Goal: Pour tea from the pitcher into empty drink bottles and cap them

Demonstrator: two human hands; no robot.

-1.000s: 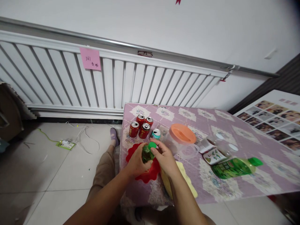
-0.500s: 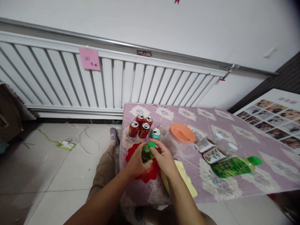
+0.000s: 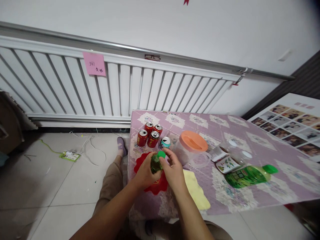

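My left hand (image 3: 146,171) is wrapped round a small green bottle (image 3: 155,163) above a red scalloped mat (image 3: 160,187). The fingers of my right hand (image 3: 173,168) close on the bottle's green cap (image 3: 161,154). Behind my hands stand several red cans (image 3: 153,139) in a cluster, with a teal can (image 3: 165,143) beside them. A clear pitcher with an orange lid (image 3: 193,141) is just beyond my right hand. Partly under my right forearm lies a yellow cloth (image 3: 196,190).
On the table's right, two clear labelled bottles (image 3: 228,164) and a large green bottle (image 3: 247,176) lie on their sides. A photo board (image 3: 291,123) leans at the far right. A white radiator (image 3: 147,88) runs behind the table; a power strip (image 3: 69,156) is on the floor.
My right hand has shifted slightly at the cap, its fingers more curled. My left hand keeps its hold on the bottle. The view has moved a little.
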